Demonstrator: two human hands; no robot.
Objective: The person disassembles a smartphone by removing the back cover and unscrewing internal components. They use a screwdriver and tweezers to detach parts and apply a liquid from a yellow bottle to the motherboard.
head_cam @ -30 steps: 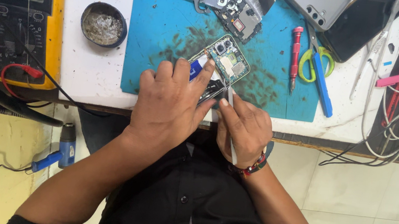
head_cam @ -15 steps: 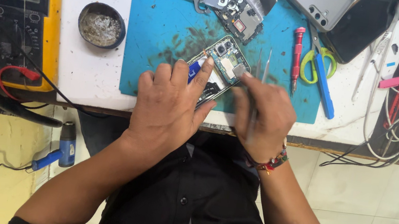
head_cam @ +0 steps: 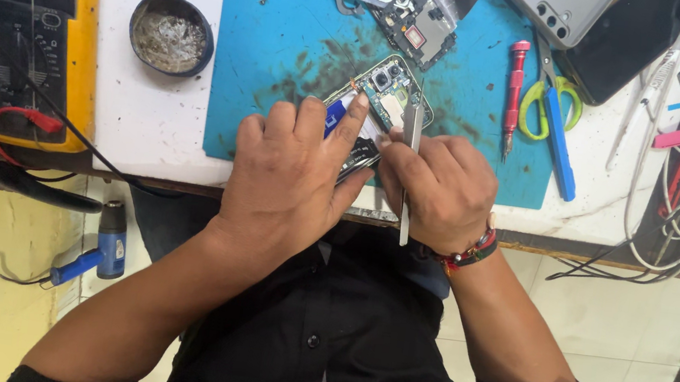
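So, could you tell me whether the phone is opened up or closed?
Opened: the phone shows bare circuit board and camera modules.

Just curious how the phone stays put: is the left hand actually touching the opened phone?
Touching. The head view shows the left hand with its fingers pressed flat on the opened phone.

Opened phone (head_cam: 388, 92) on mat (head_cam: 291, 27)
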